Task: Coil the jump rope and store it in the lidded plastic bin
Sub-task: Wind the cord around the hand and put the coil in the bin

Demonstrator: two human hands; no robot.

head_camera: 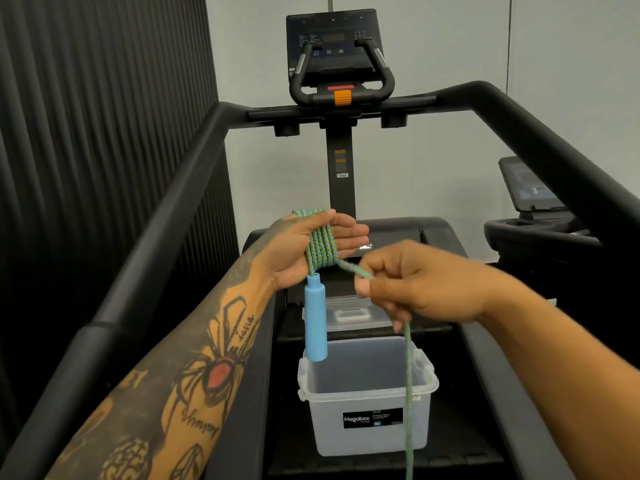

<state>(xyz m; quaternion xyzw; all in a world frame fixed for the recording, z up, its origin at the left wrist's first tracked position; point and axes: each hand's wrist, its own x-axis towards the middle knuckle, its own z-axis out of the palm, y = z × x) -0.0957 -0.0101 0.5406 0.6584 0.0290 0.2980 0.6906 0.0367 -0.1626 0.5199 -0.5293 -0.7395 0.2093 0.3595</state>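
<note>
My left hand (304, 247) is wrapped in coils of the jump rope (322, 244), its blue handle (316, 320) dangling. My right hand (415, 285) fingers pinch the loose strand above the open plastic bin (367, 427) on the treadmill (485, 393).

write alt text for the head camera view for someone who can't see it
A person's left hand has a green-blue jump rope coiled around its palm, a blue handle dangling below, while the right hand pinches the loose rope running down out of view. Beneath, an open clear plastic bin sits on a treadmill belt, its lid lying behind it.
</note>
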